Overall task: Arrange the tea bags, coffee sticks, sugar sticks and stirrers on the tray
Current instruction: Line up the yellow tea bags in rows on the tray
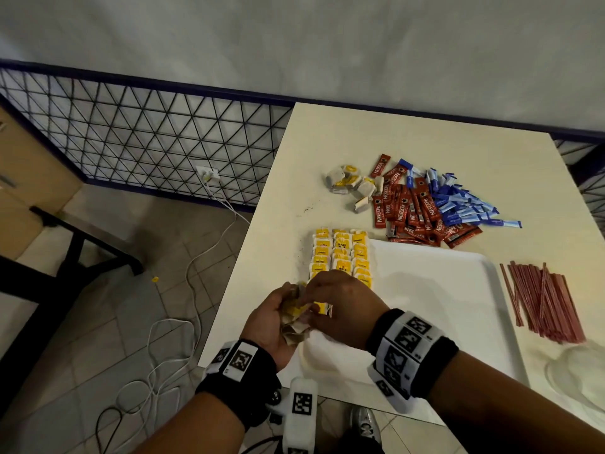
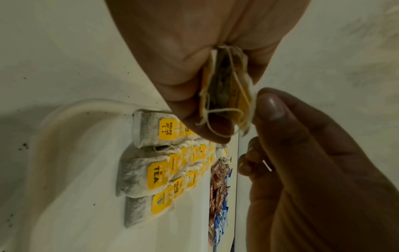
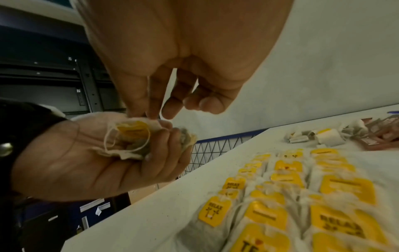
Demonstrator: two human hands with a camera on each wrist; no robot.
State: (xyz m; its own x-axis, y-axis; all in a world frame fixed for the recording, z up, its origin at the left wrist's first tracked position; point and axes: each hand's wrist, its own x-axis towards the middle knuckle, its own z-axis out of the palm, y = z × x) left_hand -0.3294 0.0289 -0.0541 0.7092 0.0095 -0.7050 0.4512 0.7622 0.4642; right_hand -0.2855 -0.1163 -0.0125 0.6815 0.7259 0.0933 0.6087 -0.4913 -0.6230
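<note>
My left hand (image 1: 292,312) sits palm up over the tray's near left corner and grips a small bunch of tea bags (image 2: 224,95) with yellow tags. My right hand (image 1: 312,304) reaches over it, and its thumb and forefinger pinch the edge of one tea bag (image 3: 131,136) in that bunch. Three rows of tea bags (image 1: 340,257) lie along the left side of the white tray (image 1: 442,306). Beyond the tray, on the table, lie a few loose tea bags (image 1: 353,186), a heap of red coffee sticks (image 1: 409,213) and blue sugar sticks (image 1: 461,201). Red stirrers (image 1: 543,303) lie to the right of the tray.
The white table (image 1: 327,139) ends just left of the tea bag rows, with floor and cables (image 1: 170,348) below. A wire fence (image 1: 147,136) stands behind. A clear plastic bag (image 1: 576,371) lies at the table's near right.
</note>
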